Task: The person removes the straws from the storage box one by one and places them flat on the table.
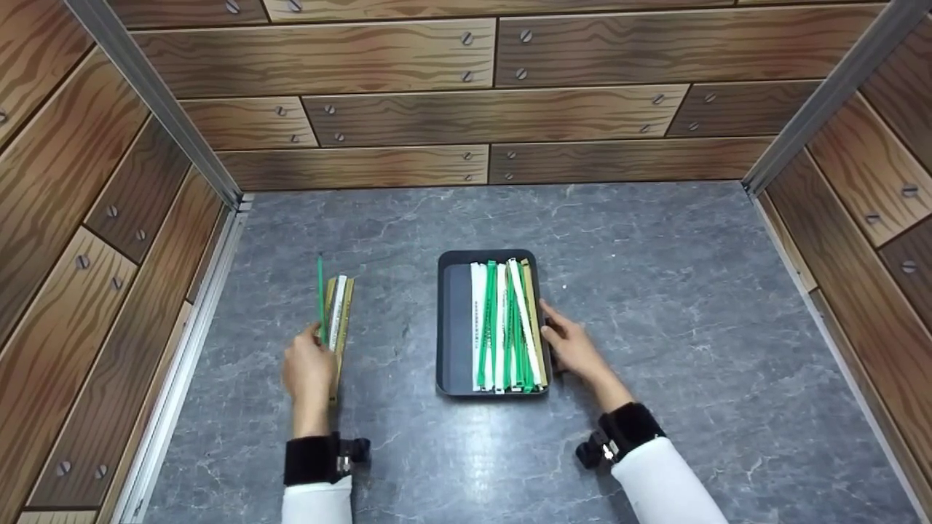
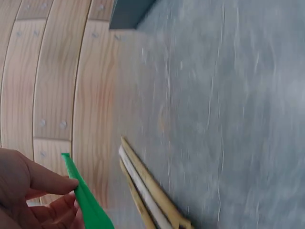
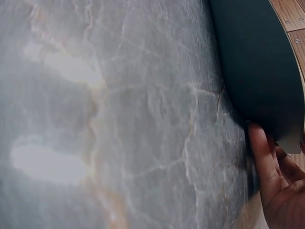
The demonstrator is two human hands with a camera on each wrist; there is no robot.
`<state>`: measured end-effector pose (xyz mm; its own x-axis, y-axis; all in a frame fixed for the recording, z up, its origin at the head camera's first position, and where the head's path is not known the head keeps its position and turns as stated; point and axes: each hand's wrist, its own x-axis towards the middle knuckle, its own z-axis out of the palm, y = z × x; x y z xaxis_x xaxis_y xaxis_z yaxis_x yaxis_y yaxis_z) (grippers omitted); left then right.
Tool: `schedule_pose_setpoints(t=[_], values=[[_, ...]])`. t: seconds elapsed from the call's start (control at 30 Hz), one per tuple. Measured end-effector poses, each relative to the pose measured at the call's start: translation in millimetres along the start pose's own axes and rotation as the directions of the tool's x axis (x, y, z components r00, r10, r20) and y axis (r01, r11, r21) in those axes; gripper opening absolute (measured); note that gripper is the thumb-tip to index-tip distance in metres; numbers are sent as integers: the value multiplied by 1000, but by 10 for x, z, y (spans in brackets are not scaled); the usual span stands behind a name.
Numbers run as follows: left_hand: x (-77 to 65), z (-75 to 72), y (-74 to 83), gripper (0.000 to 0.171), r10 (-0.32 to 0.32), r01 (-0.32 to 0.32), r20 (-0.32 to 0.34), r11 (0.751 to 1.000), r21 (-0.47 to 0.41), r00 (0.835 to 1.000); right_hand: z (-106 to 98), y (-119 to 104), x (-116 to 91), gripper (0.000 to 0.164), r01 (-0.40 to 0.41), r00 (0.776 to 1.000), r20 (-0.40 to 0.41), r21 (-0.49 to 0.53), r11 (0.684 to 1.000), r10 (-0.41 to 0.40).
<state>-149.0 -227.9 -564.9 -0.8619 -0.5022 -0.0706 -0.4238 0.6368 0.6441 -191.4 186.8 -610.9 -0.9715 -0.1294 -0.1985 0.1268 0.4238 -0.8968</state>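
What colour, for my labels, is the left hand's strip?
Green strip, clearest in the left wrist view.

No word, number or brand could be read. A row of dark marks (image 1: 477,324) ran along the leftmost white strip (image 1: 476,280) in the tray (image 1: 456,320), and more showed among the strips beside it, all too small to make out.

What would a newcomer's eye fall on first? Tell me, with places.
Probably the bright green and white strips crowding the right of the dark tray, near centre. Next, the lone green strip pinched in the left hand, near gold and white strips left of the tray.
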Motion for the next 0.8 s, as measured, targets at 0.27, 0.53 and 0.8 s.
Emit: schedule_pose_setpoints(t=[0.27,0.53,0.8], values=[[121,-78,-277,51,-89,84,51,993,79,995,1,-2,-8,54,-17,1000,9,17,1000,17],[203,-73,-368,47,-79,61,106,984,165,991,8,2,1,54,-8,1000,5,24,1000,8],[247,-45,-347,44,-66,41,135,982,184,989,17,10,2,54,5,1000,6,18,1000,-5]])
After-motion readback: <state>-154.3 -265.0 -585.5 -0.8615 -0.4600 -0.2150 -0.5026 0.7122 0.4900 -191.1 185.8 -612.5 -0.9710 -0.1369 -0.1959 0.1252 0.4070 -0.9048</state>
